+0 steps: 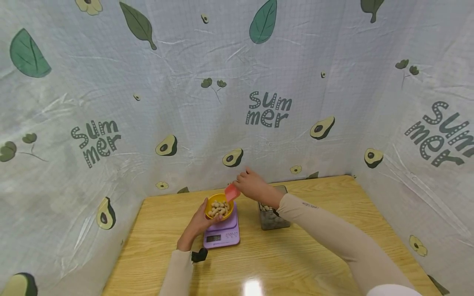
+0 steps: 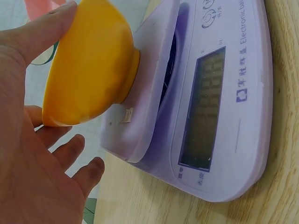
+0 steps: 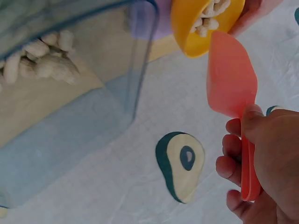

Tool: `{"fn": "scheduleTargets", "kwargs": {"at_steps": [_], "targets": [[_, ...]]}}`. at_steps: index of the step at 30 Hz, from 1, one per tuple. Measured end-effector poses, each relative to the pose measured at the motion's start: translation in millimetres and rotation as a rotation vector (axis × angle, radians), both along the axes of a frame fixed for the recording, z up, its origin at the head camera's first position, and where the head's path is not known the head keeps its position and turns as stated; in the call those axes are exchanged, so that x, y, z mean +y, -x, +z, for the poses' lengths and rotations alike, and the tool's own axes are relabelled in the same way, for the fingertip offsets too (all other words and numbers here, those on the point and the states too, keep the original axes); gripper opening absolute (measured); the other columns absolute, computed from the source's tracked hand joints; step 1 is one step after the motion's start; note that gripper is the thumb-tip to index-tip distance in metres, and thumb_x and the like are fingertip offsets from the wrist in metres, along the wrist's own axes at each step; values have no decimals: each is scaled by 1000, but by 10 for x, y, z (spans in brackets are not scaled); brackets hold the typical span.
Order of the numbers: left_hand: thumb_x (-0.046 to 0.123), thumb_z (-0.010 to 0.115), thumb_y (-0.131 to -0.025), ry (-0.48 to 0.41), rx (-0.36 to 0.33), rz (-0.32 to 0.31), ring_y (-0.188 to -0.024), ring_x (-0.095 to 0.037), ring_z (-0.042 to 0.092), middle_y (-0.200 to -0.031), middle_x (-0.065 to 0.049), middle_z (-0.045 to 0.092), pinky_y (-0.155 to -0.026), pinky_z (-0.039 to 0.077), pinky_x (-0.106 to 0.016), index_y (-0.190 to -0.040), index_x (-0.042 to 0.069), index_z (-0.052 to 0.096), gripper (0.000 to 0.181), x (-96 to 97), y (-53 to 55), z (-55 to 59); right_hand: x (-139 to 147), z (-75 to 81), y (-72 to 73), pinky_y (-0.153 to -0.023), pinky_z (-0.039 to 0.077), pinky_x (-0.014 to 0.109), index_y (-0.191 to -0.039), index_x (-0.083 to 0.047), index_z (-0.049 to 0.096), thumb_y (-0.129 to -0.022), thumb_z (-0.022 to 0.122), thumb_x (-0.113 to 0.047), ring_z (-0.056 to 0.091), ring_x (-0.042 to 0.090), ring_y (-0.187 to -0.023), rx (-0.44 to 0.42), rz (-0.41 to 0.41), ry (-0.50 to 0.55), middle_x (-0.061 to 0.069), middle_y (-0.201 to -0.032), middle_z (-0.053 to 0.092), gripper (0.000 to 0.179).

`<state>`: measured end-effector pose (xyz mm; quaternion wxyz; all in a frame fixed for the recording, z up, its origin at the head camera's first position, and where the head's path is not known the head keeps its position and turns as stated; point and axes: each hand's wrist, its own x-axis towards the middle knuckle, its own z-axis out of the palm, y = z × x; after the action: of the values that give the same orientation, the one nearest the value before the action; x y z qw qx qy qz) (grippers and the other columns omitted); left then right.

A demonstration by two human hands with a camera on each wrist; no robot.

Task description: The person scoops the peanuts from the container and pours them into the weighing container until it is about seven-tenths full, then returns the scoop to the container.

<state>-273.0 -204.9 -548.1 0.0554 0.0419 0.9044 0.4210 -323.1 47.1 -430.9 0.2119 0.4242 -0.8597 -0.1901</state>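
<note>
My left hand [image 1: 198,223] grips a yellow bowl [image 2: 93,60] by its side, the thumb near the rim and the fingertips at the far edge. Peanuts in the shell [image 1: 218,209] lie in the bowl, which stands on the platform of a purple electronic kitchen scale [image 2: 243,140]. By its handle, my right hand [image 1: 253,186] holds a coral-red scoop [image 3: 231,74]. The blade tilts down over the bowl's right rim, and no peanuts show on the side in view. Digits on the scale's display [image 1: 213,238] are too blurred to read.
Right of the scale, under my right forearm, stands a clear plastic box [image 1: 274,224] with more peanuts [image 3: 51,60]. The wooden table [image 1: 296,259] backs onto a white sheet [image 1: 200,123] printed with avocados and leaves, which also hangs along both sides.
</note>
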Motion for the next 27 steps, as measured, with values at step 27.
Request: {"fn": "scheduleTargets", "kwargs": {"at_steps": [27], "targets": [[41,71,-88,-75,226,-30,-152,-39,12,-167,-9,7,-119,17,-61,-160,19,6,100,352,-54,581,1006,-171,-125,-74,52,36,-109,-6,63,-98,58,-16,62,21,-83,-246,9,549,6,-94,63,15]]}}
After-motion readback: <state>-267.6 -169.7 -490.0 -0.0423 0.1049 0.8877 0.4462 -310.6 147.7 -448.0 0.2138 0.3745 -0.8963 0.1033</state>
